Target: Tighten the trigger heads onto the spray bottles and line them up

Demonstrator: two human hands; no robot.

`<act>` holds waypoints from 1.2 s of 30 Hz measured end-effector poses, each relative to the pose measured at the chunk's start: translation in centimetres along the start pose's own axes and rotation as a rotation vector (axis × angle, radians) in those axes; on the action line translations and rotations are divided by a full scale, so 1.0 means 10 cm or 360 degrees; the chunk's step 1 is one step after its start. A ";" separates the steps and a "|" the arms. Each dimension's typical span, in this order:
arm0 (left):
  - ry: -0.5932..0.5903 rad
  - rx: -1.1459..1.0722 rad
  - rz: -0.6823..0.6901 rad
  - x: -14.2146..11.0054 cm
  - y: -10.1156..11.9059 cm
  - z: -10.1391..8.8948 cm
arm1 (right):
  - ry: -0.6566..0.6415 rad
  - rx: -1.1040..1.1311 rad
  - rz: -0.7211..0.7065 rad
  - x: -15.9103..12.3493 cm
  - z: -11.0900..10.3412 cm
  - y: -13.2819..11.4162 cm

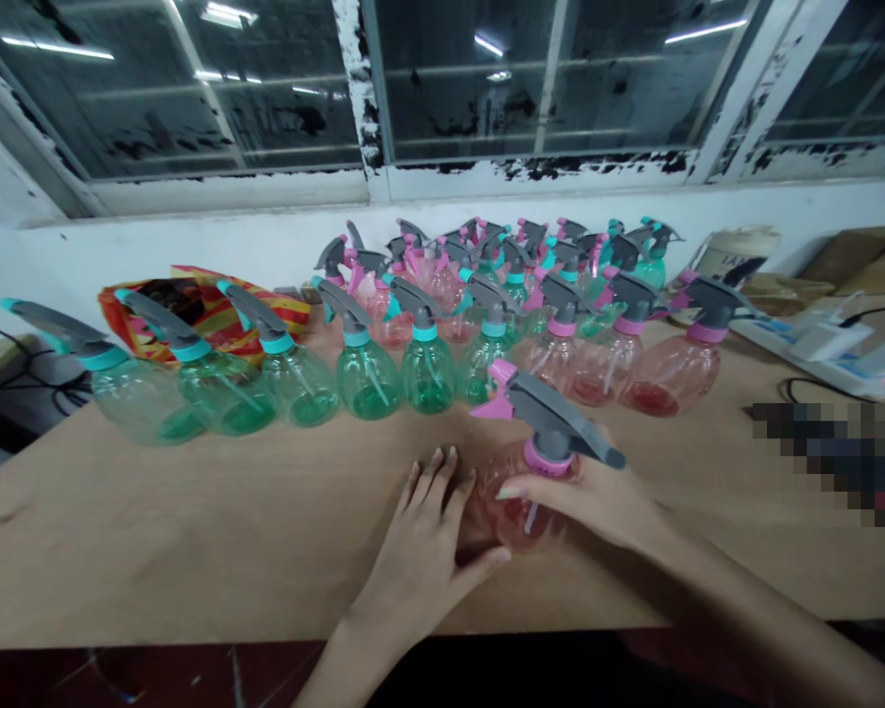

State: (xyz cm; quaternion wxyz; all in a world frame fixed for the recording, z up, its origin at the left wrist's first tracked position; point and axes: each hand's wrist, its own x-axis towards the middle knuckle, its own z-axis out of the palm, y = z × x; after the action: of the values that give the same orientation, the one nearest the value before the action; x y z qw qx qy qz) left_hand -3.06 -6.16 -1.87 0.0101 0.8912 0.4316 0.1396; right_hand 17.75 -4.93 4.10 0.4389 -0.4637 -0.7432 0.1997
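A clear pink plastic spray bottle (520,506) with a grey trigger head and pink collar lies tilted on the wooden table (154,521), close to the front edge. My right hand (590,501) comes from the right and wraps around the bottle's upper body, just under the collar. My left hand (420,560) rests at the bottle's left side with its fingers spread. Its thumb touches the lower part of the bottle. The bottle's far side is partly hidden behind my right hand.
Rows of green and pink spray bottles (428,369) stand close together behind my hands. A red and yellow striped bag (206,315) lies behind the left-hand bottles. A power strip (818,354) with a white adapter sits at right, near a pixelated patch (833,462).
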 end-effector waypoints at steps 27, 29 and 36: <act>0.0275 0.0141 0.0149 0.11 -0.16 0.06 | 0.0542 -0.0807 0.0479 -0.98 -1.57 1.01; 0.0219 0.0093 0.0100 0.17 -0.04 0.04 | 0.0540 -0.0764 0.0495 -0.95 -1.75 1.16; 0.0193 0.0090 0.0147 0.42 0.51 0.08 | 0.0561 -0.0535 0.0550 -0.55 -2.11 1.56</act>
State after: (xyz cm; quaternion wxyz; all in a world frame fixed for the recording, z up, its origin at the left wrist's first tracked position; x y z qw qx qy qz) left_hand 3.55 -6.09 -0.97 -0.0476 0.9000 0.3935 0.1814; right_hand 44.42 -4.38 1.84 0.4378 -0.6771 -0.5883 0.0619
